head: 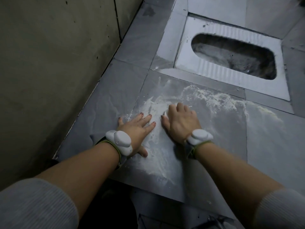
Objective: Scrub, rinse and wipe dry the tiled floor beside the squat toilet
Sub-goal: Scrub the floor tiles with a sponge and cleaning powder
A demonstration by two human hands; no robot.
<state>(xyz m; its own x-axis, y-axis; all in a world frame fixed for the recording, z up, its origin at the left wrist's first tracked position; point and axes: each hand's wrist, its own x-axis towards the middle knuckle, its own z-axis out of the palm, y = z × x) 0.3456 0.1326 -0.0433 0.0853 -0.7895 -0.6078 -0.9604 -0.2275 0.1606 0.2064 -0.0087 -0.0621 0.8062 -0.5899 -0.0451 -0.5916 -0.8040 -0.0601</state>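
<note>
The grey floor (pixel 105 90) is showing white foam (pixel 158 146) smeared in streaks under and ahead of both hands, spreading rightward toward the toilet (pixel 231 55), which is lying beyond the right hand. The left hand (pixel 137 128) is lying flat, fingers spread and straight, pressing on the wet tile. The right hand (pixel 181 119) is curling its fingers over a small white scrubber (pixel 165 114), mostly hidden beneath the palm, holding it against the foamy tile just beside the left fingertips.
</note>
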